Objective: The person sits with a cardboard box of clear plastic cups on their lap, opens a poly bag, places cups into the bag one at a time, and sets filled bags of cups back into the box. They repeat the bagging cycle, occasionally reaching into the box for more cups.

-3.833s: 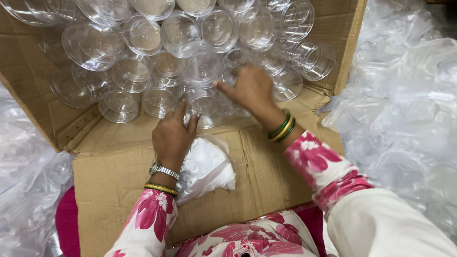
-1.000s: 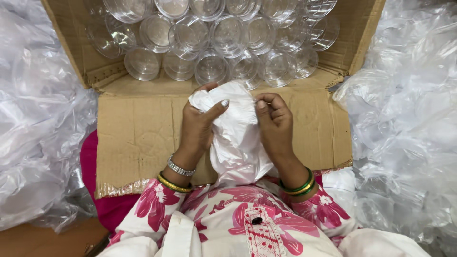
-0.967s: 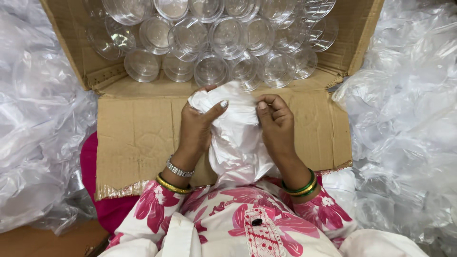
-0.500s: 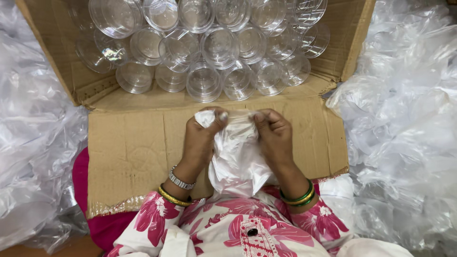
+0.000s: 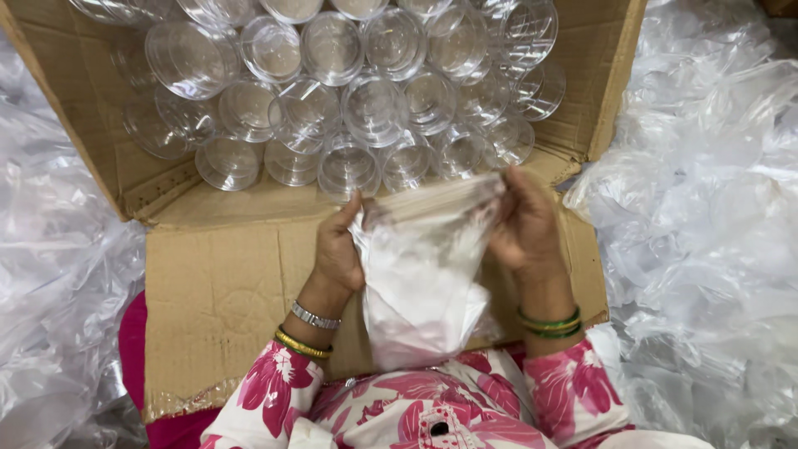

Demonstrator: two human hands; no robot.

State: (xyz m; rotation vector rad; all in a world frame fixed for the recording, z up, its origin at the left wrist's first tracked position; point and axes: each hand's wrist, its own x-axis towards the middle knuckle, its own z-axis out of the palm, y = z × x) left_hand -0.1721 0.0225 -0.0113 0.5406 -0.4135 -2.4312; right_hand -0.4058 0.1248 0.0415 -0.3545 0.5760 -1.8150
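Over the lap, left hand [image 5: 337, 249] and right hand [image 5: 524, 229] each pinched a top corner of a clear plastic bag [image 5: 420, 283], mouth stretched crosswise between them, body hanging toward the person. Beyond lay the cardboard flap [image 5: 224, 283], then the carton's clear plastic cups [image 5: 349, 91].

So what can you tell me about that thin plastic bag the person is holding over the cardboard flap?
The clear plastic bag is thin, crinkled and slightly milky, with nothing visible inside. Its top edge is stretched wide between the left hand and the right hand, each pinching one side. The rest hangs down toward the lap, in front of the cardboard box flap, just below the stacked clear plastic cups.
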